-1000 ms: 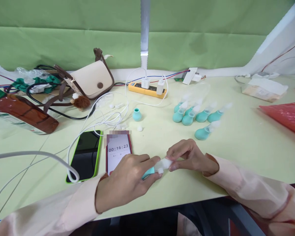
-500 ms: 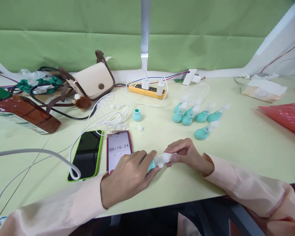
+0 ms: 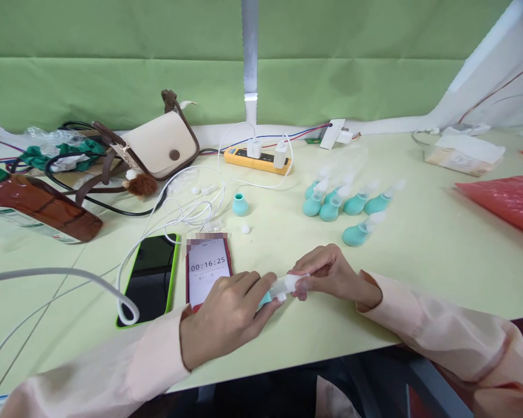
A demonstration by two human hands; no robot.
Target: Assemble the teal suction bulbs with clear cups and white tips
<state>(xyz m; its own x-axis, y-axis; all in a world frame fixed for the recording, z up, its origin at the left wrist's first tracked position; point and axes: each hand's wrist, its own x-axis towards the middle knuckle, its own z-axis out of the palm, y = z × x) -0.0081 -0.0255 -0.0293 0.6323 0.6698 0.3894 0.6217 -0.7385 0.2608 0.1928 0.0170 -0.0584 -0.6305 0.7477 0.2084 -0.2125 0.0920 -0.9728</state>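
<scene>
My left hand (image 3: 226,319) is closed around the teal bulb of a nasal aspirator (image 3: 282,286), most of which its fingers hide. A clear nozzle with a small side knob sticks out toward my right hand (image 3: 329,273), which pinches the white soft tip at the far end. Beyond my hands lie several teal bulb aspirators (image 3: 356,233) with clear necks and white tips. A separate teal bulb (image 3: 240,204) stands upright with its mouth open, and a small white tip (image 3: 245,229) sits just in front of it.
At left are a phone with a running timer (image 3: 208,264), a green-edged phone (image 3: 150,281), looped white cables (image 3: 192,215), a brown bottle (image 3: 47,206) and a cream bag (image 3: 161,145). A yellow power strip (image 3: 257,161) lies behind; a red package (image 3: 505,200) is at right.
The view has shifted slightly, so objects on the table sit a little further left. Both hands keep nearly the same hold on the aspirator. The timer went from 00:16:24 to 00:16:25.
</scene>
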